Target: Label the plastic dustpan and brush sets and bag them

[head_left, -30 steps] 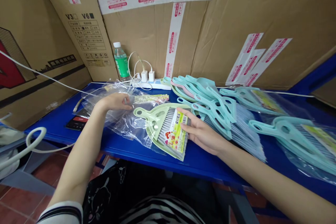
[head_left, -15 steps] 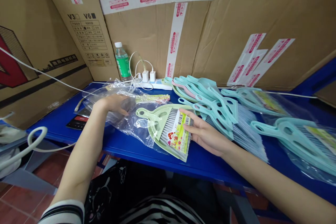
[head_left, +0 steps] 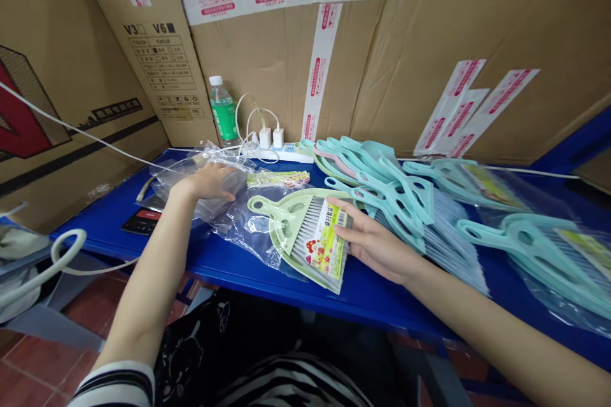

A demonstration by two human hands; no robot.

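Pale green plastic dustpan with a grey-bristled hand brush nested in it is laid on a blue metal table, near the front edge, between a clear plastic bag and a heap of aqua dustpans. A yellow-green paper label is set over the bristles. The right end of the set is touched by the right hand, whose fingers are extended and kept narrowly apart; whether the set is actually gripped cannot be told. The left hand is placed palm down on the bag, its fingers lying flat and close together, with nothing pinched. A strip of printed labels is laid just beyond that hand, and a black card is seen to its left. Farther back, a power strip with two white chargers and a green-labelled water bottle are placed against taped cardboard cartons.
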